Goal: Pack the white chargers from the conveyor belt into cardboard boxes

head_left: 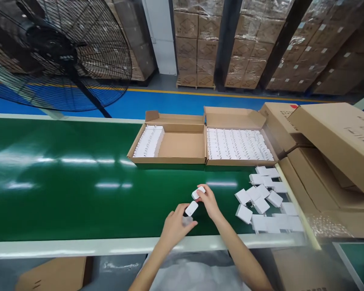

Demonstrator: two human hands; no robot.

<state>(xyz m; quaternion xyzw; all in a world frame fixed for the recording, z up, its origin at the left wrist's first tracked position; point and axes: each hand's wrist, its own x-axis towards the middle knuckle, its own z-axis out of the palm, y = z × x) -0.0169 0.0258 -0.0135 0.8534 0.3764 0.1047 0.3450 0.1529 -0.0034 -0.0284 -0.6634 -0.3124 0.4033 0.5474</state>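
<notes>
My left hand [175, 228] is closed round a small white plug adapter [191, 208]. Something pale and translucent [187, 220] lies between its thumb and fingers, too blurred to name. Just above and to the right, my right hand [210, 202] pinches another white plug adapter [198, 192]. The two adapters are close together over the green belt. To the right lies a loose heap of white plug adapters [261, 205], some with metal prongs showing. Behind my hands are two open cardboard boxes. The left box [185, 145] has adapters along its left side; the right box [241, 163] is mostly filled with rows of them.
The green belt [63, 194] runs across, with a pale rail [79, 247] along its near edge. Stacked cardboard boxes [336, 169] crowd the right end. A large black fan [60, 52] stands at the back left. Wrapped cartons [197, 44] are stacked beyond the blue floor.
</notes>
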